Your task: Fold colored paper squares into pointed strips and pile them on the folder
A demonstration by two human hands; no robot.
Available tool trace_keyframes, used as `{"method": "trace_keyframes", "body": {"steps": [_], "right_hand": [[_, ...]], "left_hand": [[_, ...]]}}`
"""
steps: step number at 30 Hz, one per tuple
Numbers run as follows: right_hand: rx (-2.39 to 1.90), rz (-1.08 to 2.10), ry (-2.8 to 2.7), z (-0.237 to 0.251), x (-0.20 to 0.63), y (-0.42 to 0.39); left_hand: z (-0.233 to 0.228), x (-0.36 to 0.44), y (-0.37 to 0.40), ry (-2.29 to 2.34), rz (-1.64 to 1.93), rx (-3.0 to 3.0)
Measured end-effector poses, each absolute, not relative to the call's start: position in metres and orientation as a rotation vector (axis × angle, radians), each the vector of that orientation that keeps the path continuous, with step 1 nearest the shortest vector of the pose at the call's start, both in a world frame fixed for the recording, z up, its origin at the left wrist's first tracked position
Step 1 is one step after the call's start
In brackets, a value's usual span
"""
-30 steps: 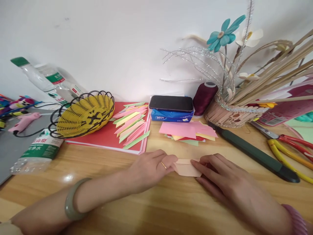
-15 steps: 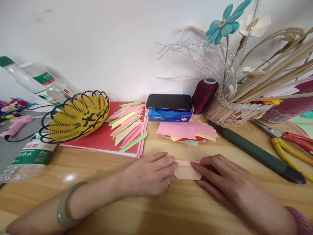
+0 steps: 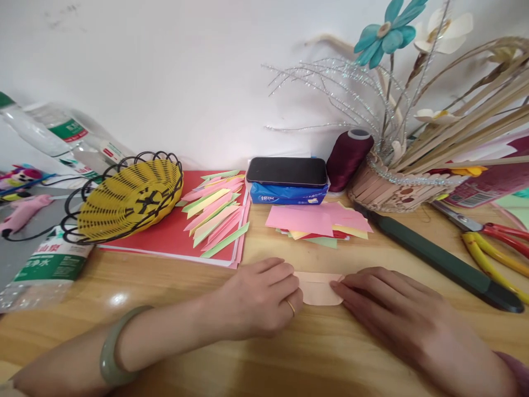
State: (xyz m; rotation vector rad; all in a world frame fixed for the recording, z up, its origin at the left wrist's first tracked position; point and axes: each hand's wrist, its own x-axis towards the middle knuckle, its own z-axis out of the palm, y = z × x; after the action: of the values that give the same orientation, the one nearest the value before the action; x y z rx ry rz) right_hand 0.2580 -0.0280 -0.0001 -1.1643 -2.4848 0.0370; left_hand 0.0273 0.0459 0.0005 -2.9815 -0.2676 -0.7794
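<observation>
1. Lying flat on the wooden table (image 3: 264,358) just below the middle of the frame, the peach paper (image 3: 317,288) is folded into a short strip; its long axis runs left to right across the picture, and its lower right corner is cut off at a slant.
2. Left hand (image 3: 258,298) rests knuckles up at the paper's left end, fingers curled loosely and pressing the edge down; nothing is gripped; a ring sits on one finger and a green bangle (image 3: 108,353) on the wrist at lower left.
3. Right hand (image 3: 397,314) lies flat at the paper's right end, fingers nearly straight and pointing left, tips on the paper.
4. Just above the paper lies a stack of coloured sheets (image 3: 318,220); further up, a phone (image 3: 288,171) lies on a blue tissue pack (image 3: 285,194).
5. At centre left sits a yellow basket (image 3: 130,198) on a red folder (image 3: 173,234); beside it, folded paper strips (image 3: 217,212).
6. At the right edge lie a dark green knife (image 3: 438,256) and scissors (image 3: 491,248).
</observation>
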Motion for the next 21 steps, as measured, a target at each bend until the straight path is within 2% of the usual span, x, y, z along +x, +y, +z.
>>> {"method": "trace_keyframes", "body": {"steps": [10, 21], "right_hand": [[-1.353, 0.371, -2.203, -0.005, 0.254, -0.029], [-1.488, 0.416, -2.072, -0.006, 0.248, -0.026]], "left_hand": [[-0.003, 0.028, 0.043, -0.881, -1.026, -3.328], [-0.003, 0.031, 0.041, -1.250, -1.133, -3.347]]}}
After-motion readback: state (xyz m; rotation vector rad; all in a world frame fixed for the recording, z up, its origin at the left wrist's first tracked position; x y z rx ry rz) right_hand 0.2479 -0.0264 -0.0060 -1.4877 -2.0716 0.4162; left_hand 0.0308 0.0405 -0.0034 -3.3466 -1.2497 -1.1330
